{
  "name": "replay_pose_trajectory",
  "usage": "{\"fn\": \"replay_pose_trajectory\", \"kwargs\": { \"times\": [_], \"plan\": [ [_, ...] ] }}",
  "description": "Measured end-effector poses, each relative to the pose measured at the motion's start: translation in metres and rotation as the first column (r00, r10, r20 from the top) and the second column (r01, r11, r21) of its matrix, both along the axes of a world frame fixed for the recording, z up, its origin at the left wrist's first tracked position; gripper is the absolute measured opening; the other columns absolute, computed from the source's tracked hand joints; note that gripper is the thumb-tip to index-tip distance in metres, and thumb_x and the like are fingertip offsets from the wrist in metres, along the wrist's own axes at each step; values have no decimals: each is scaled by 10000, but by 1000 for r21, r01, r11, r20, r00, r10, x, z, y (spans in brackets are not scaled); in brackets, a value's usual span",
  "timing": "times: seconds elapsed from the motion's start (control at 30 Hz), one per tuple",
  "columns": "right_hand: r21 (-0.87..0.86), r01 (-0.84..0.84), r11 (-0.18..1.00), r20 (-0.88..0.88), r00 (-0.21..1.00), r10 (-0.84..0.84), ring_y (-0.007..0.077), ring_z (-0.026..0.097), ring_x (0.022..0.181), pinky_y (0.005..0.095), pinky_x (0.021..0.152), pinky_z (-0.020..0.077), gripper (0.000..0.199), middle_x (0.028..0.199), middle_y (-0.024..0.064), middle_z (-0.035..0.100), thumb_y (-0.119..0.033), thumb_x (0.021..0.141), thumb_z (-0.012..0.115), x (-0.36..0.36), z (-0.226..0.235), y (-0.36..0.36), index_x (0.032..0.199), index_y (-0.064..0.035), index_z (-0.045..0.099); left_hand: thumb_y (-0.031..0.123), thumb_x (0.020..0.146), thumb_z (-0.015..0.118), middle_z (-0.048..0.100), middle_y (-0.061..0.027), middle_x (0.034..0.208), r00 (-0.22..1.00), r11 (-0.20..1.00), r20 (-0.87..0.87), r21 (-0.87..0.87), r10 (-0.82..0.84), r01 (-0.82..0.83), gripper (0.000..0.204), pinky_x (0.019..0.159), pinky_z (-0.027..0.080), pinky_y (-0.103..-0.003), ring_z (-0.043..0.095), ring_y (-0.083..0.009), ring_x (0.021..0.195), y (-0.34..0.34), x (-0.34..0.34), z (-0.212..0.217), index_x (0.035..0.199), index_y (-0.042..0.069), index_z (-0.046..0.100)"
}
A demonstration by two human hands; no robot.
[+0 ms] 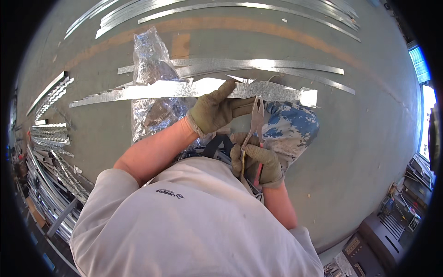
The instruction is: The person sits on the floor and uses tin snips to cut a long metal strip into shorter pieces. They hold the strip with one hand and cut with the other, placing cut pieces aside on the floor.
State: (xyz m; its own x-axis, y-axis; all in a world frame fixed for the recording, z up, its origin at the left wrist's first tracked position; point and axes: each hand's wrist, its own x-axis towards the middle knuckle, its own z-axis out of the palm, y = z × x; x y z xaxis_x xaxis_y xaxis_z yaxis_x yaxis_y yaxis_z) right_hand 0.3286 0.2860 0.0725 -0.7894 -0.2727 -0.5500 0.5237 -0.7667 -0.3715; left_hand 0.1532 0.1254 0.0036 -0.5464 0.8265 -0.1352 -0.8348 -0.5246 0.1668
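Observation:
My left hand (213,111), in an olive work glove, grips a long, thin galvanized metal strip (166,89) near its middle, with the thumb over the front face. The strip runs across in front of me, and its right end (308,97) is bent. In my right hand (259,159), also gloved, is a pair of pliers (257,121) with reddish and yellowish handles. The fingers wrap round the handles. The jaws point up to the strip's lower edge, slightly parted; whether they touch the metal I cannot tell. My knee in blue camouflage trousers (295,124) is under the strip's right part.
A clear plastic-wrapped bundle (150,60) lies on the green floor (355,138) beneath the strip. Other metal strips (258,64) lie just beyond, and more strips (249,5) lie farther off. Metal profiles (50,184) are piled at left. A dark machine (378,242) stands at lower right.

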Motion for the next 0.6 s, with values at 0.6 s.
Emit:
{"fn": "replay_pose_trajectory", "kwargs": {
  "times": [0.6],
  "plan": [
    [799,-366,478,312,931,190,131,717,952,295,790,573,471,1123,80,775,-291,1120,762,-7,33,-35,1507,-40,665,426,1201,560,706,-153,1525,988,992,-134,-91,74,-87,557,1174,611,-524,724,-354,1378,-46,-10,4,1614,53,549]
  ]
}}
